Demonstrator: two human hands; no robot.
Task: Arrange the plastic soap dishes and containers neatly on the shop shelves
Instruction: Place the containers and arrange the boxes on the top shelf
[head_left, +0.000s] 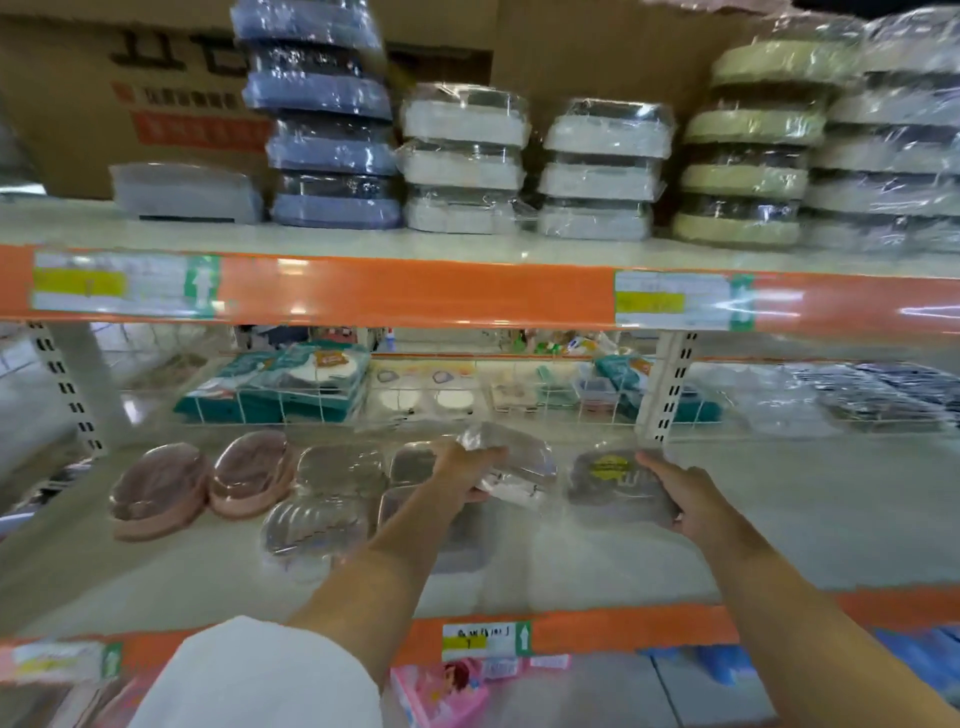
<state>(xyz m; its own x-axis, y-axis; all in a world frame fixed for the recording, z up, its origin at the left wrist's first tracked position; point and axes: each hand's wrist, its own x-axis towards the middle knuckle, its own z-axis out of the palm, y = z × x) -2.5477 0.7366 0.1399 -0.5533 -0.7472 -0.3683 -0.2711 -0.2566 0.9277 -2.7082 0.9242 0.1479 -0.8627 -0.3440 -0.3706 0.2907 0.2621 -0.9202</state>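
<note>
My left hand (465, 470) grips a wrapped clear and grey soap dish (519, 462), lifted and tilted above the middle shelf (779, 519). My right hand (685, 499) holds a dark grey wrapped soap dish (613, 483) with a yellow sticker, resting on that shelf. To the left lie two pink oval dishes (156, 488), clear shell-shaped dishes (311, 525) and grey rectangular dishes (413, 465). The upper shelf (311, 239) carries stacks of wrapped containers: blue (327, 130), white (462, 161), white (602, 171) and cream (748, 150).
Orange shelf edges (415, 291) with price labels run across the view. A wire divider (415, 400) backs the middle shelf, with teal packages (280, 384) behind it. Cardboard boxes (130, 93) stand behind the upper stacks. Pink packaged goods (447, 691) lie on the lowest shelf.
</note>
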